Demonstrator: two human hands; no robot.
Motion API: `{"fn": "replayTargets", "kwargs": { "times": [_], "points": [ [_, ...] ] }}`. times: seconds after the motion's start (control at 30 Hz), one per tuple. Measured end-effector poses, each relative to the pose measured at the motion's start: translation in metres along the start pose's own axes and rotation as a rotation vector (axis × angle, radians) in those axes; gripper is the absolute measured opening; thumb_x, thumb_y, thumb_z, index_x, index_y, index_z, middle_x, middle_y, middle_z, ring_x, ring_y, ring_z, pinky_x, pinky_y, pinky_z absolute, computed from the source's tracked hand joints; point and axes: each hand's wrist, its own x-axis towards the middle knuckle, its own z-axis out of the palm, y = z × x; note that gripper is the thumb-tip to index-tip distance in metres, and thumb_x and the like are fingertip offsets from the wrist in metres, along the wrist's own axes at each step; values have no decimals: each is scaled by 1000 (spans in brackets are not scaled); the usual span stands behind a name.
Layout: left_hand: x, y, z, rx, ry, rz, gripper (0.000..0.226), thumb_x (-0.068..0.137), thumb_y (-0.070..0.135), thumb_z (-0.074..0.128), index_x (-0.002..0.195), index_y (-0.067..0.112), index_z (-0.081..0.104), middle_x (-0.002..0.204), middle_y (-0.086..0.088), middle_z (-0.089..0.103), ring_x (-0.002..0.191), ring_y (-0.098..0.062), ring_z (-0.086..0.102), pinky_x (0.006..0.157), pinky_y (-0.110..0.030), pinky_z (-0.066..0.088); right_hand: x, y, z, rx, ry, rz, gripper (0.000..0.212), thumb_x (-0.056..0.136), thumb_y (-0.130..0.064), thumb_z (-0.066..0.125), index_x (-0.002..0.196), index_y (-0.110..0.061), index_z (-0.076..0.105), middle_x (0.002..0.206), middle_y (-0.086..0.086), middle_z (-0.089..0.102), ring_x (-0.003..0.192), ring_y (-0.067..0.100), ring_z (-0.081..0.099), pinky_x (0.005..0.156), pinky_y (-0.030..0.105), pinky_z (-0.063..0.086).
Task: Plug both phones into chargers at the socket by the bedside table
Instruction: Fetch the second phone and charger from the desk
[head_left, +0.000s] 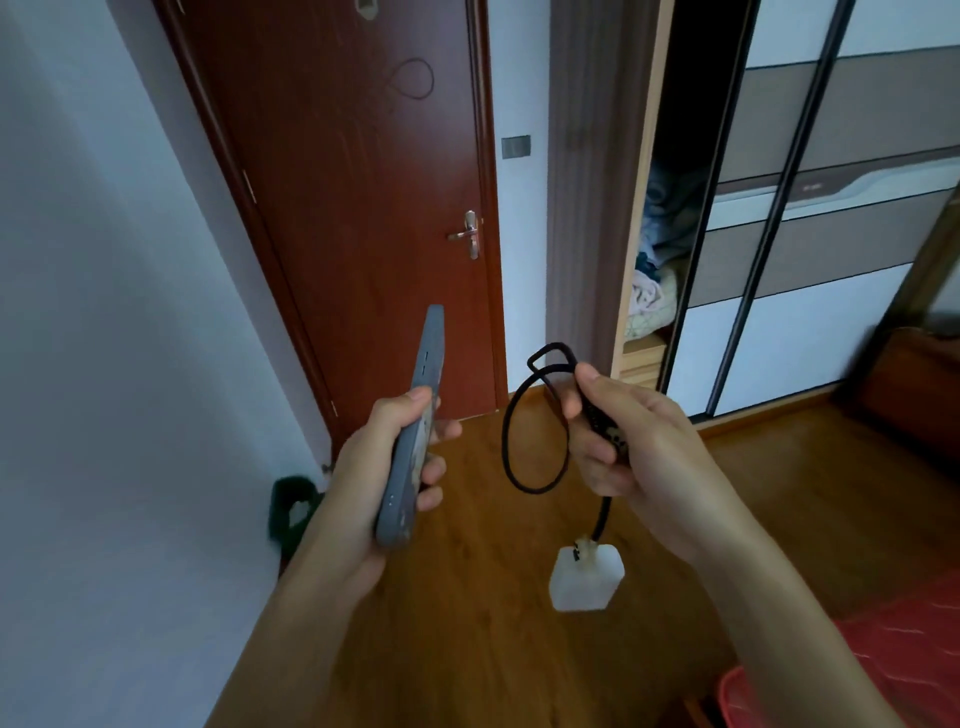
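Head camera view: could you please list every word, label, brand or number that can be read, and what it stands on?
None can be read.
Wardrobe door: a small pale mark on the grey band, too blurred to read.
Phone in the left hand: no text visible.
Charger plug hanging below the right hand: no text visible.

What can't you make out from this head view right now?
- Cable tip: hidden inside the right hand.
- Phone screen and port: seen edge-on, its far face turned away in the left hand.
- Socket, bedside table, second phone: not in view.
- Dark object by the wall: blurred.
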Motion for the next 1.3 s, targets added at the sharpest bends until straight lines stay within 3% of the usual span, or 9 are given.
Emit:
{"fn": "replayTargets", "kwargs": {
  "times": [0.17,0.27,0.4,0.5,0.6,0.7,0.8,1.07,1.3],
  "points": [
    [99,28,-8,-2,-99,-64,74,58,49,76,117,7,60,84,-7,62,42,-9,48,30,-20,37,78,-9,-6,-14,102,-5,37,93,-47,52,75,-17,65,55,-2,38,47,12,27,42,21,23],
    [149,33,-9,-45,-177,-113,65,71,44,69,122,6,56,80,-6,63,40,-8,48,30,-19,37,114,-10,-14,-72,240,8,37,94,-47,53,72,-20,67,55,-3,40,45,10,28,40,18,23],
    [198,31,-2,-89,-257,-101,77,65,50,72,127,6,58,80,-5,68,48,-9,49,34,-20,40,156,-9,-36,-107,400,-2,39,101,-39,49,77,-15,68,54,-1,43,40,7,31,37,17,23],
    [241,30,16,-47,-286,-136,61,81,45,67,125,5,58,86,-8,63,47,-10,46,33,-20,37,183,-6,-63,-127,496,-7,37,102,-37,49,87,-6,64,56,1,42,39,6,33,38,17,23],
    [293,31,44,175,-270,-245,38,99,34,47,105,-3,56,84,-11,52,33,-12,46,27,-19,33,204,-2,-96,-87,529,-1,36,101,-37,49,85,-11,68,58,2,41,45,12,27,42,24,19],
    [334,16,70,71,-367,-261,59,77,45,57,120,4,55,87,-10,58,39,-11,46,30,-21,35,228,-3,-135,-72,569,-17,36,102,-37,49,84,-12,67,60,4,39,45,13,25,42,24,18],
    [376,2,103,66,-410,-238,65,66,48,71,114,6,60,85,-6,65,46,-10,49,32,-22,37,253,-6,-177,-60,598,-64,37,102,-37,48,82,-14,68,58,2,40,43,11,26,40,21,21],
    [492,-18,230,113,-431,-214,70,50,54,80,109,16,72,83,-2,65,74,-14,65,48,-25,48,319,-28,-292,-68,703,-131,32,88,-45,56,78,-21,74,60,3,42,45,11,31,40,19,24],
    [571,-42,322,150,-575,-270,70,50,57,80,108,18,74,89,-6,67,81,-17,63,59,-28,47,361,-39,-390,-74,830,-114,33,100,-36,51,86,-13,71,59,2,44,46,11,32,40,19,24]
  ]
}}
